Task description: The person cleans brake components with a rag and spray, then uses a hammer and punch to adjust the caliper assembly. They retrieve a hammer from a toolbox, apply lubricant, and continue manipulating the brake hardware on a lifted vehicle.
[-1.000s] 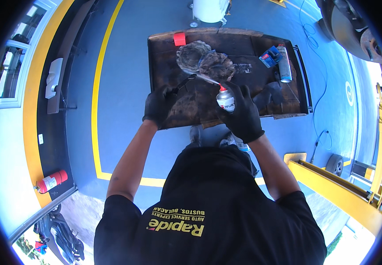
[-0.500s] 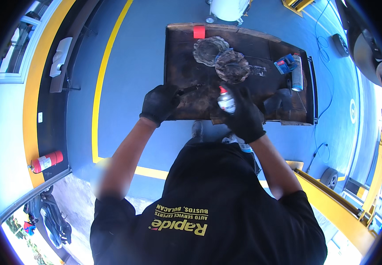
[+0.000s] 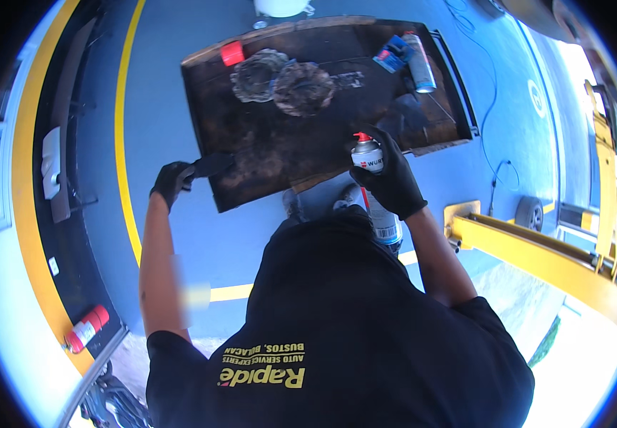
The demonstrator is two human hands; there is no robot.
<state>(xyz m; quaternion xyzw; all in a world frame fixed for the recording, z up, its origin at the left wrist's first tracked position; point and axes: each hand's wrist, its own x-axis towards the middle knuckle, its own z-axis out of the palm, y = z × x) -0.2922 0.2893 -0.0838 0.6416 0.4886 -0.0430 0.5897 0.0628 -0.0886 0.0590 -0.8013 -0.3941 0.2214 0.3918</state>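
Observation:
My right hand (image 3: 398, 175), in a black glove, is wrapped round a spray can (image 3: 367, 158) with a red nozzle. The can stands roughly upright over the near edge of a dark, stained worktop (image 3: 251, 164). Its white and blue lower part shows below my hand. At the worktop's left corner, my gloved left hand (image 3: 173, 182) grips a dark flat piece (image 3: 213, 165) by one end. The piece points right over the worktop; its kind is unclear against the dark surface.
On the worktop lie two crumpled, dirty round pieces (image 3: 303, 89), a red block-like item (image 3: 232, 53), a blue package (image 3: 393, 54) and another spray can (image 3: 420, 63). A yellow steel beam (image 3: 529, 246) runs at right; a red fire extinguisher (image 3: 89, 328) is at lower left.
My left hand has moved left with the dark piece, away from my right hand. The worktop now appears tilted and farther left and up in view. The spray can shows more upright.

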